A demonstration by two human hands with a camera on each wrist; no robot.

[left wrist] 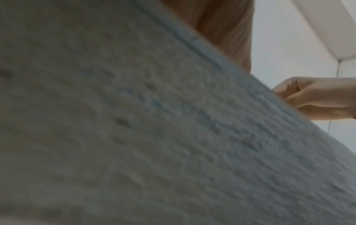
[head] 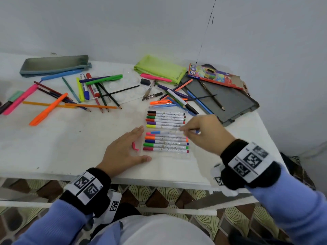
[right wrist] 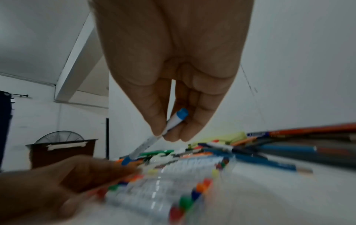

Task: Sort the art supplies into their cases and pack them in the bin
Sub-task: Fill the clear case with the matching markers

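A clear plastic marker case (head: 190, 156) lies near the table's front edge, with several white markers in a row inside it. My right hand (head: 203, 132) pinches a light-blue marker (head: 159, 132) by its tail end, tilted down over a gap in the row; the same marker (right wrist: 154, 139) shows between thumb and fingers (right wrist: 173, 134) in the right wrist view. My left hand (head: 126, 147) lies flat, fingers straight, against the case's left edge. The left wrist view shows mostly blurred tabletop (left wrist: 134, 121) and the right hand (left wrist: 318, 97) beyond.
Loose pencils, pens and highlighters (head: 70, 96) are scattered across the back of the white table (head: 62, 144). A grey pouch (head: 54, 65), a green mesh pouch (head: 159, 68), an open grey tin (head: 230, 101) and a coloured-pencil box (head: 214, 76) sit behind. A brown bin (right wrist: 61, 152) stands off the table.
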